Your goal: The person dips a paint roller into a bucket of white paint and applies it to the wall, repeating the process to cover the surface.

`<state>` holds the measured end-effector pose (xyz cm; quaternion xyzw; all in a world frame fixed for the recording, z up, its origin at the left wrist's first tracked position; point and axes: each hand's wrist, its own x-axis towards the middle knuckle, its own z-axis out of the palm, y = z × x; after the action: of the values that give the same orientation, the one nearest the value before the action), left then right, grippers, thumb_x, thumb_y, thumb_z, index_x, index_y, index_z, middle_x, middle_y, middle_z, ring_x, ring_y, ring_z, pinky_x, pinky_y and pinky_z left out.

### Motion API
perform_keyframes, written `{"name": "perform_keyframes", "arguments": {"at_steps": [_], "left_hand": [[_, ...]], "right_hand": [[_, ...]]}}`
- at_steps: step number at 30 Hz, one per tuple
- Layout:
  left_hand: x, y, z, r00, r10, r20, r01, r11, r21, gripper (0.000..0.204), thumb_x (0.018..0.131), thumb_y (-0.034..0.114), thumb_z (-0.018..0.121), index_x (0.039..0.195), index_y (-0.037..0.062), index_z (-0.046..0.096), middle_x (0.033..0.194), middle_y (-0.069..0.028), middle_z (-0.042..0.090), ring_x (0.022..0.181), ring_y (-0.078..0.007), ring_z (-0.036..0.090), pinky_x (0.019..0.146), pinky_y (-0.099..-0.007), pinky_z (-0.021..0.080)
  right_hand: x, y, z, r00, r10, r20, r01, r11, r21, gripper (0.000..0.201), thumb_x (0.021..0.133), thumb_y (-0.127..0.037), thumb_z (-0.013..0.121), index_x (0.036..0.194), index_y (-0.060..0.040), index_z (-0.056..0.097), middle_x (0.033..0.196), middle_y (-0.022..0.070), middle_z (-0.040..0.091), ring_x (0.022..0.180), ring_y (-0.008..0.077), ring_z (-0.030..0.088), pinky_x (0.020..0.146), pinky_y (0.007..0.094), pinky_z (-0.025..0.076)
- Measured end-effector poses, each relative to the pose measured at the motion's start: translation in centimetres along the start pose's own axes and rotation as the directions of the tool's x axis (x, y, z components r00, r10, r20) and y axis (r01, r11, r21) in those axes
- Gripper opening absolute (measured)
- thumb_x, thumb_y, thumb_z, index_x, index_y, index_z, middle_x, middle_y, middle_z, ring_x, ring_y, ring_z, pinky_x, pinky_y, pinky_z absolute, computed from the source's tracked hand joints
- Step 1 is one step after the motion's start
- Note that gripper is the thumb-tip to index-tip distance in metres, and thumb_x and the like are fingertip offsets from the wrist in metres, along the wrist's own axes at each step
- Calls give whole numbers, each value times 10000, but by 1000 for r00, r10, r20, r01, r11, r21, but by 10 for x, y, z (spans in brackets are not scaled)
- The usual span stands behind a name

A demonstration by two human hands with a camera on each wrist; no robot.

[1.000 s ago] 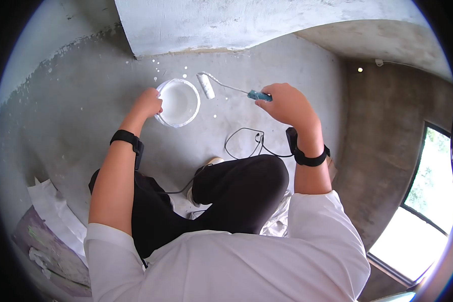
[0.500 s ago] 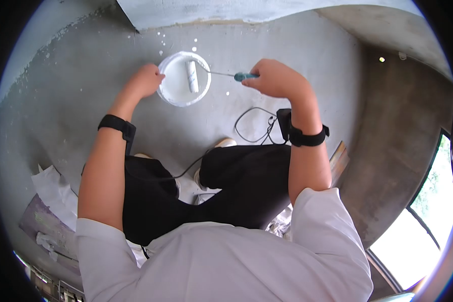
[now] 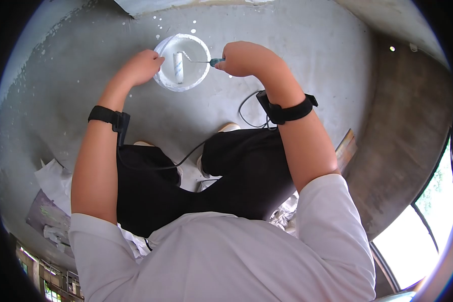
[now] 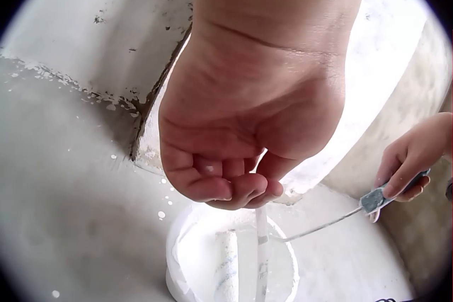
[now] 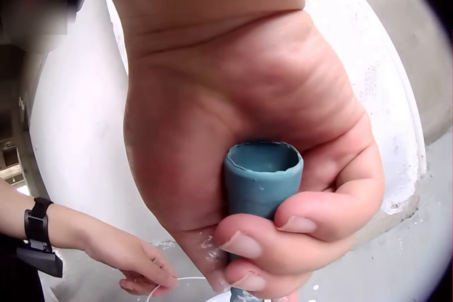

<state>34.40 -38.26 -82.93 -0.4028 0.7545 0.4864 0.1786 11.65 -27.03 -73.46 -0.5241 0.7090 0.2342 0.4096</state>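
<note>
I have the right hand (image 3: 249,59) wrapped round the teal grip (image 5: 263,181) of one roller (image 3: 178,68). Its white sleeve, outside the bucket (image 3: 182,89) a second ago, is now inside — so it can take up white paint. Left, the other hand (image 3: 145,67) grasps the bail (image 4: 262,252). I count two hands, one bucket on the floor (image 3: 110,45).

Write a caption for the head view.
Left hand holding a white bucket, right hand holding a paint roller inside it.

Handle (image 5: 262,192) teal; bucket (image 3: 186,88) white; roller (image 3: 178,69) white, faintly streaked; floor (image 3: 45,116) grey, white-spotted; trousers (image 3: 241,163) black.
</note>
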Motion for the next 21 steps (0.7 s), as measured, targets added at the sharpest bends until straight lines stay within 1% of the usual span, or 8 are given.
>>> {"name": "perform_keyframes", "arguments": {"at_steps": [1, 3, 4, 6, 9, 12, 16, 21], "left_hand": [[-1, 1, 1, 1000, -2, 6, 2, 1000, -2, 384, 948, 296, 474, 879, -41, 644, 816, -166, 663, 762, -286, 627, 755, -398, 479], [-1, 3, -3, 998, -25, 65, 27, 999, -18, 392, 951, 300, 470, 884, -45, 641, 852, -173, 666, 783, -289, 625, 766, -402, 478], [1, 3, -4, 997, -26, 68, 28, 999, -18, 392, 951, 300, 470, 884, -45, 641, 852, -173, 666, 783, -289, 625, 766, -402, 478], [2, 0, -4, 998, 3, 68, -3, 1000, -1, 395, 953, 304, 465, 886, -45, 637, 853, -171, 668, 779, -292, 622, 768, -401, 477], [3, 2, -5, 997, 10, 72, -10, 1000, 2, 397, 956, 306, 465, 885, -47, 632, 855, -170, 665, 784, -290, 619, 771, -397, 474], [0, 6, -5, 997, 9, 75, -9, 1000, -6, 402, 958, 312, 465, 881, -46, 630, 851, -167, 660, 787, -288, 616, 769, -393, 471], [5, -3, -2, 997, 22, 77, -22, 1000, -8, 405, 960, 317, 466, 877, -44, 629, 841, -164, 654, 787, -285, 612, 768, -392, 468], [3, 1, -5, 995, 44, 88, -44, 999, -3, 399, 957, 315, 464, 876, -39, 629, 834, -165, 651, 782, -285, 609, 766, -395, 467]], "right_hand": [[3, 2, 3, 1000, 1, 6, -1, 1000, 2, 413, 925, -381, 545, 774, -30, 700, 767, 145, 676, 731, 305, 641, 686, 426, 505], [12, 6, 8, 998, 19, 52, -23, 998, 67, 452, 926, -383, 525, 674, -39, 673, 687, 127, 658, 692, 290, 638, 673, 419, 499], [14, 8, 9, 998, 19, 54, -23, 997, 68, 452, 926, -383, 525, 674, -39, 673, 687, 127, 658, 692, 290, 638, 673, 419, 499], [18, 12, 13, 997, 14, 74, -21, 996, 86, 448, 934, -384, 533, 740, -12, 691, 675, 109, 647, 616, 254, 600, 642, 418, 473], [21, 14, 14, 998, -5, 70, -1, 997, 83, 472, 934, -389, 521, 705, -12, 688, 648, 110, 638, 613, 258, 602, 639, 422, 472], [23, 12, 15, 998, 22, 63, -27, 997, 78, 480, 933, -393, 516, 700, -13, 693, 636, 115, 637, 609, 262, 602, 642, 423, 473], [26, 10, 18, 997, 16, 80, -21, 998, 63, 485, 936, -398, 509, 717, -11, 702, 652, 120, 648, 618, 270, 608, 648, 425, 477], [32, 6, 21, 995, 53, 82, -58, 997, 55, 496, 947, -406, 509, 757, 8, 703, 731, 144, 672, 668, 299, 621, 673, 443, 484]]}}
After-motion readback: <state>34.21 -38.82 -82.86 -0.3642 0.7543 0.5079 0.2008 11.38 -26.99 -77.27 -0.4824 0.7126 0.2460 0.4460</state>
